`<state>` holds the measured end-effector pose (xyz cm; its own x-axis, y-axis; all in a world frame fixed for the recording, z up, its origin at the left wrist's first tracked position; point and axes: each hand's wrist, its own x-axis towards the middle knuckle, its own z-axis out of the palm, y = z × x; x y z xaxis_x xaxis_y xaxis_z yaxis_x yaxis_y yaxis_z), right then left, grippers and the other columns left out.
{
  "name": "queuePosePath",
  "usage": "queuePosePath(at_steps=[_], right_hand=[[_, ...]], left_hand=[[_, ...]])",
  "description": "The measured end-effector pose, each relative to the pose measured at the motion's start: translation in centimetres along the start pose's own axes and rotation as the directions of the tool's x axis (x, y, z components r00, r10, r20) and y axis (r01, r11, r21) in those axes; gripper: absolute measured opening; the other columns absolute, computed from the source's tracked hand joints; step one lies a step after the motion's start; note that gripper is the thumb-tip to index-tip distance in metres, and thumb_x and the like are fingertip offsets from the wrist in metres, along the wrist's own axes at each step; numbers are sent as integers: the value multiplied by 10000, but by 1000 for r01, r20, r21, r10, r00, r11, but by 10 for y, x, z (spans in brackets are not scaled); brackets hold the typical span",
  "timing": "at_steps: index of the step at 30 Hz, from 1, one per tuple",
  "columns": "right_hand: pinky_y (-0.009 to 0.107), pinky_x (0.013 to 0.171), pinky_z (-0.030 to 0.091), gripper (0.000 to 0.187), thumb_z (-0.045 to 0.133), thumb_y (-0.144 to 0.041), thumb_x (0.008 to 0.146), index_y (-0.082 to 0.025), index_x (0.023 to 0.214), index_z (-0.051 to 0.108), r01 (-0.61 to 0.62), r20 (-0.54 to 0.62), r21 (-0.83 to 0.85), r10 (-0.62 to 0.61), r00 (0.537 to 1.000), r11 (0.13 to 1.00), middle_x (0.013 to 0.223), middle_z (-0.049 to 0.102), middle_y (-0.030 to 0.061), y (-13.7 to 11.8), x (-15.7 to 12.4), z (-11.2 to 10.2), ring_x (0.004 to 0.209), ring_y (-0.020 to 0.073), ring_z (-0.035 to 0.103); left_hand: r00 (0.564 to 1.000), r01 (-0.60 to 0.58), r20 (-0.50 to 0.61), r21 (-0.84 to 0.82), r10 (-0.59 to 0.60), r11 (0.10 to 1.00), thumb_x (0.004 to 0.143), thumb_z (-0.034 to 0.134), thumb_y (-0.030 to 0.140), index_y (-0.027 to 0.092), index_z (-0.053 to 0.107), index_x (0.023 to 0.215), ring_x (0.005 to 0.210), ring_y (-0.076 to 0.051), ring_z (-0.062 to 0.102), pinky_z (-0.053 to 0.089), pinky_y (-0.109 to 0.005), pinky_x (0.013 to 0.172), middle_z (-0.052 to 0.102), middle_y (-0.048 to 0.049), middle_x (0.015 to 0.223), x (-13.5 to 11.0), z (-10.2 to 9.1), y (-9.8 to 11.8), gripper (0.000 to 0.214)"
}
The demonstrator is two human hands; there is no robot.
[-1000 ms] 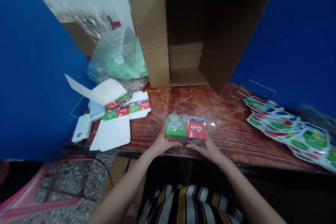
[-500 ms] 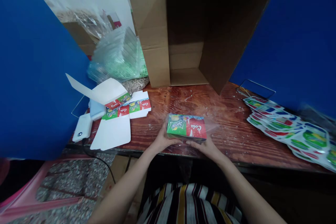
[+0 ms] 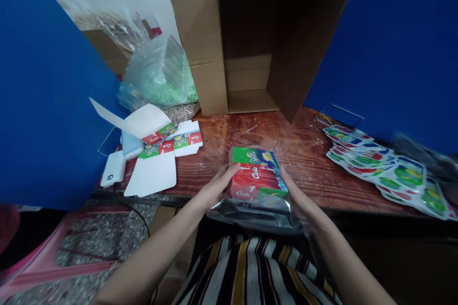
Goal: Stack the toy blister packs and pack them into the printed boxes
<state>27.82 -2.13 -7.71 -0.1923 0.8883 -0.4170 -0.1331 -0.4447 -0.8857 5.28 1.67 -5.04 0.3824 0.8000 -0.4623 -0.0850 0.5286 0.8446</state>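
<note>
Sprite-and-Cola box (image 3: pixel 255 174): sitting between both hands by the table's (image 3: pixel 203 176) near edge; whether it is resting or hovering, I can't tell.
Left hand (image 3: pixel 217 187): gripping the left side, thumb lying over the top.
Right hand (image 3: pixel 297 194): pressing along the right side.
Nearer hand: neither; both are touching.
Long axis: unclear from here; its near printed panel is running left to right.
Clear bag (image 3: pixel 252 219): wrapping the box, spilling bodyward.
</note>
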Motion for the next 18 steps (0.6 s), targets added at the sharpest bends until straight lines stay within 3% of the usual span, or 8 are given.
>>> queuePosePath(at_steps=[2, 4, 7, 10, 13, 16, 18], right_hand=[[403, 659, 589, 779, 170, -756, 867, -220, 1257, 581, -37, -30, -17, 36, 999, 999, 971, 722, 116, 17, -15, -10, 862, 273, 704], [407, 685, 588, 722, 237, -732, 876, -232, 1305, 535, 9, -140, -46, -16, 990, 999, 1075, 698, 120, 43, -31, -21, 898, 278, 695], [399, 799, 569, 564, 482, -588, 871, -271, 1338, 480, 152, -279, -136, -185, 942, 979, 1173, 659, 91, 87, -55, -33, 977, 266, 670], [397, 871, 541, 608, 587, -482, 838, -281, 1380, 398, 267, -235, -187, -307, 922, 945, 1187, 639, 89, 120, -69, -34, 994, 250, 662], [363, 868, 534, 704, 680, -410, 783, -267, 1388, 350, 323, -193, -345, -403, 895, 881, 1212, 620, 98, 128, -68, -25, 977, 226, 657], [304, 736, 542, 427, 598, -427, 839, -223, 1201, 501, 306, -283, -490, -481, 830, 816, 1022, 676, 71, 117, -58, -18, 840, 201, 664], [278, 648, 518, 267, 497, -438, 888, -213, 1017, 565, 279, -354, -587, -551, 755, 760, 840, 677, 41, 108, -52, -17, 709, 182, 648]], left_hand=[[995, 91, 21, 67, -93, 994, 816, 482, 686, 228, 460, 1338, 793, -244, 681, 554, -359, 608, 686, -110, 1039, -8, 0, -20, 695], [995, 100, 10, 79, -101, 992, 843, 408, 693, 229, 438, 1350, 742, -220, 669, 544, -342, 599, 686, -91, 953, -17, -3, -48, 688], [997, -68, -22, 43, 69, 997, 876, 464, 563, 233, 365, 1368, 833, -196, 654, 536, -364, 762, 661, -61, 982, -33, -9, -92, 600], [950, -311, 81, 181, 301, 933, 783, 645, 429, 212, 312, 1355, 1028, -222, 610, 461, -389, 943, 621, -78, 1116, -46, -14, -120, 697], [914, -389, 92, 470, 395, 792, 740, 706, 413, 187, 380, 1246, 1082, -244, 578, 434, -384, 958, 594, -114, 1181, -47, -14, -122, 643], [911, -310, 35, 716, 411, 626, 820, 619, 463, 197, 492, 995, 920, -232, 605, 460, -357, 824, 634, -82, 1005, -38, -12, -108, 344], [882, -336, 93, 812, 461, 478, 883, 526, 451, 207, 511, 841, 829, -222, 592, 447, -339, 765, 622, -61, 867, -31, -11, -100, 248]])
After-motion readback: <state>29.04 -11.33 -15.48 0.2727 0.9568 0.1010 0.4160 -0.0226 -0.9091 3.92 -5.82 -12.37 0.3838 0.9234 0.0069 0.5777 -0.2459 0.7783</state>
